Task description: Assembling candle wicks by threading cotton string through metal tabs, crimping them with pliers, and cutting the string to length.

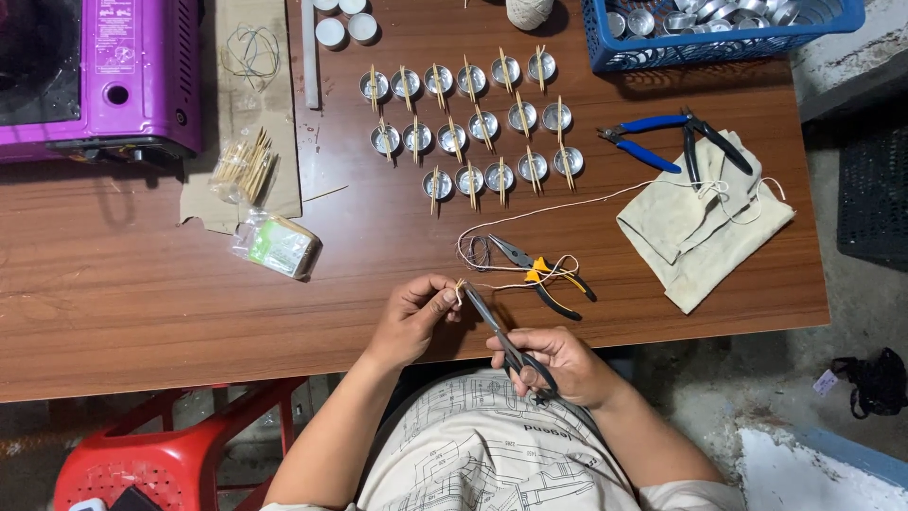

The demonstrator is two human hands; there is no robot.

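Observation:
My left hand [416,315] pinches a small wooden stick with string [459,291] tied to it, just above the table's front edge. My right hand [558,364] grips a pair of scissors [497,331] by the handles, with the blades pointing up at the stick and string. Off-white string [567,203] runs from there across the table toward the right. Further back, several small metal cups [468,118] stand in three rows, each with a stick laid across it.
Yellow-handled pliers [549,274] lie just past my hands, blue-handled pliers [653,142] and a cloth bag [695,227] to the right. A blue basket [719,43] of metal cups sits at back right. A purple stove [95,76], stick bundles [246,170] and a plastic packet [279,246] lie left. A red stool [142,454] is below.

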